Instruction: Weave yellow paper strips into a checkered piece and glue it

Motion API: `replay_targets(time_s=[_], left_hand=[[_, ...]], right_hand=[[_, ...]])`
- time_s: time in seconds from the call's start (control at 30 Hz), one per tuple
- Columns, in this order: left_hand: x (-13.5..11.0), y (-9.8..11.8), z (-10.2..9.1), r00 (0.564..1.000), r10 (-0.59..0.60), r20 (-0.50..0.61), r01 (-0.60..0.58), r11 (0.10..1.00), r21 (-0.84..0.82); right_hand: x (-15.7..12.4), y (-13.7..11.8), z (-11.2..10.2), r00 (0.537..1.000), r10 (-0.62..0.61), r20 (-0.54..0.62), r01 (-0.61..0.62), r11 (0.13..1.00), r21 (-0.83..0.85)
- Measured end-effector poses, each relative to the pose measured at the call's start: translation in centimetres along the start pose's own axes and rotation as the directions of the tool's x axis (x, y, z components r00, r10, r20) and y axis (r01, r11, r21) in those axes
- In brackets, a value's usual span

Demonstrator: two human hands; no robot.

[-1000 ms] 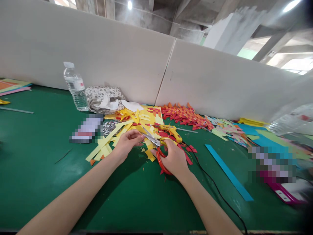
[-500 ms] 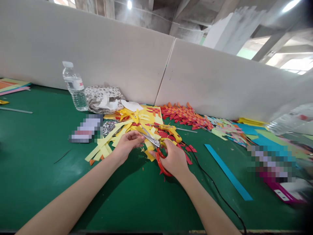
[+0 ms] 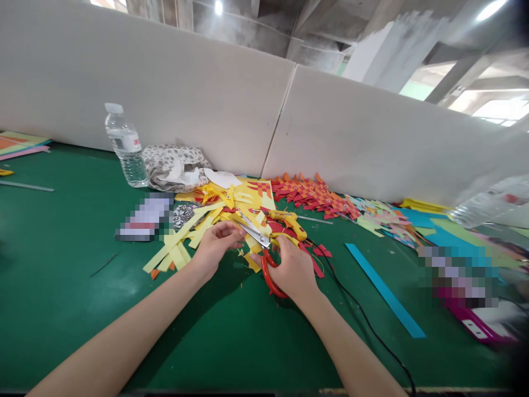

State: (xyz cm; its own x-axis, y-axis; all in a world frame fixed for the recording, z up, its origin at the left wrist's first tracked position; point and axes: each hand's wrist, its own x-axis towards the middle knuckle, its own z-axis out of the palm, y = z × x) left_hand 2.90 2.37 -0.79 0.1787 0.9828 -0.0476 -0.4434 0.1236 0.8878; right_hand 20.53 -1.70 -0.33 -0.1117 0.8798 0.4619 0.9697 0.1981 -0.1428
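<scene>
In my right hand (image 3: 295, 270) is a pair of scissors (image 3: 259, 238) with red handles, its blades pointing up and to the left. A curved yellow piece (image 3: 285, 237) shows at the knuckles of that hand; whether I hold it is unclear. My left hand (image 3: 217, 245) is pinched closed beside the blade tips, and whatever lies between its fingers is too small to make out. Yellow paper strips (image 3: 167, 255) lie in a loose heap under and beside my left hand. Just beyond my right hand lies a yellow glue gun (image 3: 289, 223) with a black cord.
Red-and-orange woven paper fish (image 3: 316, 194) are piled along the white partition (image 3: 173, 82). A water bottle (image 3: 126, 146), a patterned cloth bag (image 3: 176, 165) and a blurred phone (image 3: 146, 218) stand or lie left. A blue strip (image 3: 384, 289) and magenta object (image 3: 475, 320) lie right.
The scissors' blades have shifted slightly, and a bit more yellow shows along them near my left fingertips. Both hands stay in nearly the same place.
</scene>
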Motion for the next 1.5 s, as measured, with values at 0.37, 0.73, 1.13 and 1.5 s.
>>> replay_targets(time_s=[0.37, 0.73, 1.13, 1.5], left_hand=[[0.1, -0.1, -0.1, 0.996, -0.086, 0.032, 0.087, 0.995, -0.05], [-0.1, 1.0, 0.0, 0.993, -0.099, 0.056, 0.099, 0.995, 0.004], [-0.1, 0.6, 0.0, 0.999, 0.044, 0.023, -0.047, 0.987, 0.155], [0.0, 0.2, 0.1, 0.999, 0.05, -0.019, -0.047, 0.985, 0.165]], right_hand=[[0.4, 0.2, -0.3, 1.0, -0.01, 0.024, 0.008, 0.998, 0.063], [0.4, 0.9, -0.2, 1.0, 0.0, -0.007, 0.0, 1.0, 0.007], [0.3, 0.6, -0.6, 0.995, -0.003, 0.099, -0.001, 0.999, 0.033], [0.2, 0.1, -0.5, 0.997, 0.03, 0.073, -0.03, 0.999, 0.011]])
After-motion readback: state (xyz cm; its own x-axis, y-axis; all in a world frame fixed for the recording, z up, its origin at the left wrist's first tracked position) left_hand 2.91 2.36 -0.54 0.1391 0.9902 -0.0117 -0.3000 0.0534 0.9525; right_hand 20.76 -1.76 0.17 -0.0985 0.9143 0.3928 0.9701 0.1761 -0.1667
